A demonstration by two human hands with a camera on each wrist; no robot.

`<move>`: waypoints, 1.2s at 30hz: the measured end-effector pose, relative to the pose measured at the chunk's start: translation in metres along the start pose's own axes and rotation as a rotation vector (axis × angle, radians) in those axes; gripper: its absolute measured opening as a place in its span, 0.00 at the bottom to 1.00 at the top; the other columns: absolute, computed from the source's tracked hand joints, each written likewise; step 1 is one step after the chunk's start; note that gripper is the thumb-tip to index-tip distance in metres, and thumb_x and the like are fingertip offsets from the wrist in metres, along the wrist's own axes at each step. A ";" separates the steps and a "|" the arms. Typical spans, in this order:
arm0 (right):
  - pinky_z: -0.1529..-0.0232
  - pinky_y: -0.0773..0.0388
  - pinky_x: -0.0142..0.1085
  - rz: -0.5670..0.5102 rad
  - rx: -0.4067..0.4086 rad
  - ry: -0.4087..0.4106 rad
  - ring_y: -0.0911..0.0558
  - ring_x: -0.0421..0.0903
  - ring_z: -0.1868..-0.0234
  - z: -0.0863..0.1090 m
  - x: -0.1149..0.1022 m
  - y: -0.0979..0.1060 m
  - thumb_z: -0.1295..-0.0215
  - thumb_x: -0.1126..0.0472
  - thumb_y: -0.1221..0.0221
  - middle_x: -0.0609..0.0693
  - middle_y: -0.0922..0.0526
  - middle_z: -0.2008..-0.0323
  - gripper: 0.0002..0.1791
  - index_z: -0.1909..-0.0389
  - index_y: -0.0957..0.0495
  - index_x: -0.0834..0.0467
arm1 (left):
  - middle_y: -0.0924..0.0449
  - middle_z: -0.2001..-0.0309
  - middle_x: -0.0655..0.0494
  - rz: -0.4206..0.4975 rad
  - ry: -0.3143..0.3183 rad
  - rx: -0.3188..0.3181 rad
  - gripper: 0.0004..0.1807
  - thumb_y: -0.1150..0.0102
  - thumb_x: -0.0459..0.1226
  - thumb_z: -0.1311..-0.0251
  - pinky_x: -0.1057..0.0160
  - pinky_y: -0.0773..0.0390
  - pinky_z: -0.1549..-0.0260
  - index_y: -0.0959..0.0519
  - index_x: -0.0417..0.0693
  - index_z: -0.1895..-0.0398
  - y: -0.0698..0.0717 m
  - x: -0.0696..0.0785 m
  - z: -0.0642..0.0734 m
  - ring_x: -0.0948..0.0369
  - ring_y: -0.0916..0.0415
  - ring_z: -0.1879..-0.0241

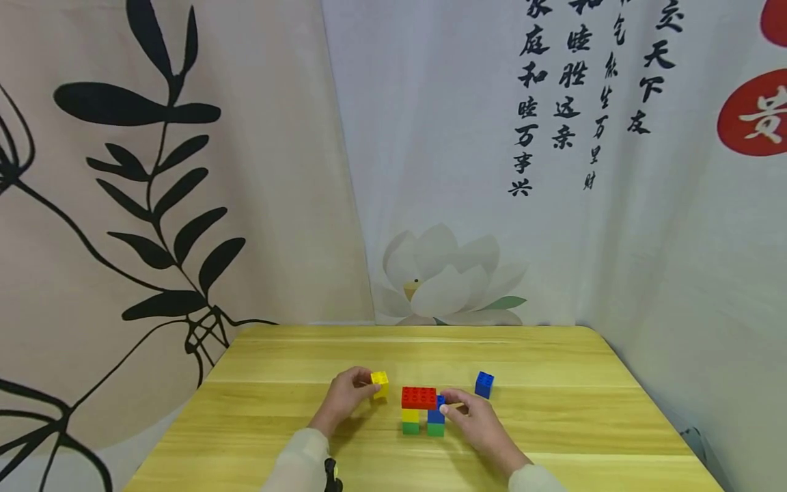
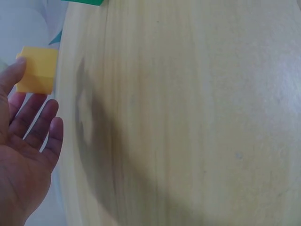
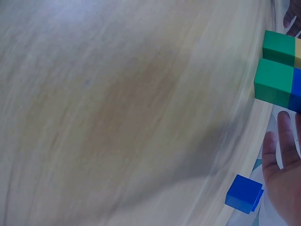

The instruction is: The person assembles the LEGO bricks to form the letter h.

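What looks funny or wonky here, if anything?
The red block looks off-centre: its left end lines up with the yellow block below, but a blue block sticks out past its right end. Nothing looks broken.

The left wrist view's top crops a green block (image 2: 84, 2); the right wrist view's right edge cuts the right grip (image 3: 286, 186) and block structure (image 3: 275, 84); the head view's bottom, the table (image 1: 590, 410).

- A red rectangular plastic brick (image 1: 419, 398) is bridging a yellow-over-green plastic column (image 1: 410, 421) and a blue-over-green plastic column (image 1: 436, 423).
- A yellow cubic plastic block (image 1: 381, 385) is being held to their left.
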State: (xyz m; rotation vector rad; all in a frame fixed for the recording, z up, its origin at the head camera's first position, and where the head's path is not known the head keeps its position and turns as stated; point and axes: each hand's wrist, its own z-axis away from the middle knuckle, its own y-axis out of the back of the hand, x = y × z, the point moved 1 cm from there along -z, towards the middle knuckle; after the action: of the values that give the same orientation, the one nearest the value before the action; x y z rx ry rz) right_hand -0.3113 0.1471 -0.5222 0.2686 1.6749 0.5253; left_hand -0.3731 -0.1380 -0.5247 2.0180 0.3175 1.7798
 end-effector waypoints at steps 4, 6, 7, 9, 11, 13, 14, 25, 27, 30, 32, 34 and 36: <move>0.53 0.20 0.45 -0.003 -0.008 -0.008 0.20 0.47 0.54 0.000 0.001 0.001 0.29 0.51 0.40 0.52 0.18 0.50 0.20 0.41 0.21 0.57 | 0.19 0.58 0.51 0.016 -0.014 -0.006 0.17 0.32 0.40 0.38 0.58 0.20 0.58 0.22 0.38 0.52 0.001 0.003 0.000 0.57 0.23 0.58; 0.52 0.20 0.45 -0.009 -0.011 -0.019 0.20 0.48 0.53 0.001 0.000 0.001 0.29 0.51 0.40 0.52 0.18 0.50 0.21 0.41 0.21 0.57 | 0.19 0.58 0.51 0.017 -0.016 -0.007 0.17 0.32 0.40 0.38 0.58 0.20 0.58 0.21 0.38 0.53 0.002 0.004 -0.001 0.57 0.23 0.59; 0.52 0.20 0.45 -0.013 -0.014 -0.025 0.20 0.48 0.53 0.000 0.000 0.001 0.29 0.51 0.41 0.52 0.18 0.49 0.21 0.41 0.21 0.56 | 0.19 0.59 0.51 0.018 -0.018 -0.005 0.17 0.32 0.40 0.38 0.58 0.20 0.58 0.21 0.38 0.53 0.002 0.005 -0.001 0.57 0.23 0.59; 0.52 0.20 0.46 -0.016 -0.015 -0.027 0.20 0.48 0.53 0.000 0.000 0.001 0.29 0.50 0.41 0.52 0.18 0.50 0.21 0.41 0.22 0.57 | 0.19 0.58 0.52 0.019 -0.009 0.002 0.17 0.32 0.40 0.38 0.59 0.20 0.58 0.21 0.39 0.52 0.003 0.007 -0.001 0.57 0.23 0.59; 0.52 0.20 0.45 -0.017 -0.012 -0.027 0.20 0.48 0.53 0.000 0.000 0.001 0.29 0.50 0.41 0.52 0.18 0.50 0.21 0.41 0.22 0.57 | 0.19 0.58 0.52 0.020 -0.004 0.007 0.18 0.32 0.40 0.39 0.58 0.20 0.58 0.21 0.38 0.51 0.004 0.008 -0.001 0.57 0.23 0.58; 0.53 0.20 0.45 -0.017 -0.006 -0.020 0.20 0.47 0.53 0.000 0.000 0.001 0.29 0.51 0.41 0.52 0.18 0.50 0.21 0.41 0.21 0.57 | 0.20 0.57 0.51 0.027 0.003 0.010 0.20 0.32 0.41 0.38 0.59 0.20 0.58 0.21 0.38 0.49 0.004 0.010 -0.001 0.57 0.23 0.58; 0.53 0.20 0.45 -0.018 -0.004 -0.017 0.20 0.47 0.54 0.000 0.000 0.001 0.29 0.51 0.41 0.52 0.18 0.50 0.21 0.41 0.21 0.57 | 0.20 0.57 0.51 0.029 0.004 0.008 0.21 0.32 0.41 0.38 0.59 0.20 0.57 0.21 0.38 0.48 0.004 0.010 -0.001 0.57 0.23 0.58; 0.53 0.21 0.44 -0.020 0.002 -0.019 0.20 0.46 0.55 0.002 -0.002 0.001 0.29 0.51 0.40 0.52 0.18 0.50 0.20 0.41 0.21 0.57 | 0.18 0.55 0.53 0.086 0.006 -0.003 0.21 0.33 0.44 0.38 0.54 0.20 0.53 0.20 0.41 0.47 0.009 0.014 -0.002 0.57 0.22 0.56; 0.53 0.21 0.45 -0.021 0.000 -0.023 0.20 0.47 0.54 0.002 -0.003 0.001 0.29 0.51 0.40 0.52 0.18 0.50 0.21 0.41 0.21 0.57 | 0.18 0.56 0.53 0.085 -0.002 0.000 0.21 0.33 0.45 0.38 0.54 0.20 0.53 0.20 0.41 0.48 0.010 0.017 -0.003 0.57 0.22 0.55; 0.52 0.21 0.46 -0.023 -0.004 -0.023 0.20 0.47 0.53 0.002 -0.003 0.002 0.29 0.51 0.41 0.52 0.19 0.50 0.21 0.41 0.22 0.58 | 0.18 0.56 0.54 0.082 -0.010 0.002 0.20 0.32 0.45 0.38 0.55 0.20 0.54 0.19 0.42 0.49 0.012 0.021 -0.004 0.57 0.22 0.56; 0.51 0.21 0.46 -0.024 -0.003 -0.023 0.20 0.48 0.53 0.001 -0.003 0.002 0.29 0.52 0.41 0.52 0.19 0.50 0.21 0.40 0.22 0.58 | 0.18 0.56 0.54 0.084 -0.016 0.000 0.20 0.32 0.45 0.39 0.57 0.20 0.55 0.19 0.42 0.50 0.013 0.024 -0.005 0.58 0.22 0.56; 0.51 0.21 0.46 -0.025 -0.004 -0.025 0.20 0.48 0.52 0.002 -0.003 0.002 0.29 0.52 0.41 0.52 0.19 0.50 0.21 0.40 0.22 0.58 | 0.18 0.56 0.54 0.089 -0.016 -0.003 0.20 0.32 0.45 0.39 0.57 0.20 0.55 0.19 0.42 0.49 0.015 0.026 -0.004 0.58 0.22 0.56; 0.51 0.21 0.46 -0.025 -0.005 -0.028 0.20 0.48 0.52 0.002 -0.003 0.002 0.29 0.52 0.41 0.52 0.19 0.50 0.21 0.40 0.22 0.58 | 0.18 0.56 0.54 0.093 -0.014 -0.006 0.21 0.32 0.46 0.39 0.57 0.20 0.55 0.19 0.42 0.49 0.016 0.027 -0.004 0.57 0.22 0.56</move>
State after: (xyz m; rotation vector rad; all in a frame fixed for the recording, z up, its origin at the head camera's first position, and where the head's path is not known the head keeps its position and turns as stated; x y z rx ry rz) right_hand -0.3090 0.1476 -0.5189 0.2502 1.6476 0.5049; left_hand -0.3745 -0.1390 -0.4931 2.0715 0.2171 1.8182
